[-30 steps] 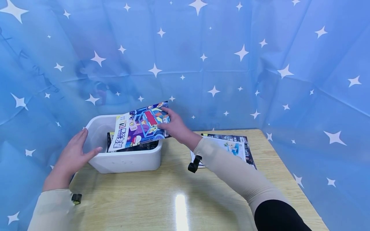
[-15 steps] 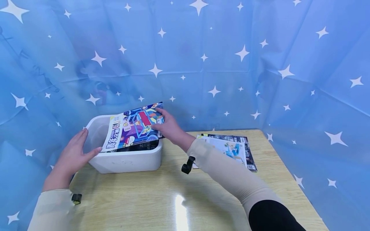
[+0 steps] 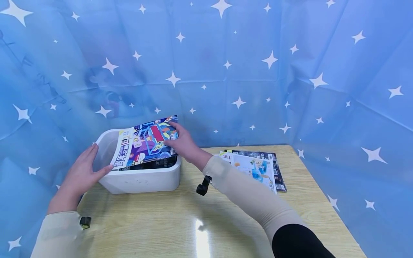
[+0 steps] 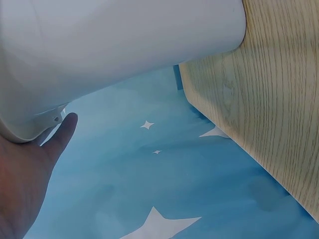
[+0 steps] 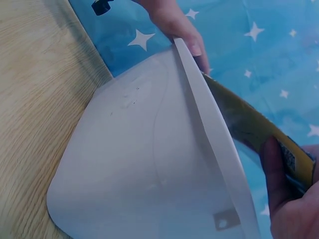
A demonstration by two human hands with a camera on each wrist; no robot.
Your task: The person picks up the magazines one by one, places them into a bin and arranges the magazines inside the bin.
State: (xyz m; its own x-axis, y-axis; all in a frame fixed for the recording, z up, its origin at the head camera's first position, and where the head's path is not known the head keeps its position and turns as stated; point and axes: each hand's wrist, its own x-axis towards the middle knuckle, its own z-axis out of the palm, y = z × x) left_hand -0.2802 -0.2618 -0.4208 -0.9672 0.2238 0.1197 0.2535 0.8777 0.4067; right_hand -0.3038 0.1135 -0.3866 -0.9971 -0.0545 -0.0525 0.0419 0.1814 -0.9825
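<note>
My right hand (image 3: 183, 140) pinches a colourful magazine (image 3: 137, 148) by its right end, thumb on the cover. The magazine is tilted, its white left end low over the bin's front rim. Below it, inside the white plastic bin (image 3: 142, 182), lies a dark magazine (image 3: 161, 163), mostly covered. My left hand (image 3: 80, 173) holds the bin's left corner, thumb at the front rim. In the left wrist view one finger (image 4: 62, 137) of it lies outside, beside a small handle. The right wrist view shows the held magazine's yellowish underside (image 5: 249, 117) above the rim.
On the wooden table (image 3: 155, 222), right of the bin, lie a white magazine (image 3: 255, 168) and a dark one (image 3: 280, 177) partly under it. My right forearm passes over them. A blue star-patterned curtain (image 3: 206, 53) hangs behind and at the sides.
My right hand has carried the colourful magazine left and slightly down, farther over the bin. More of the white magazine on the table shows. The left hand and the bin have stayed put.
</note>
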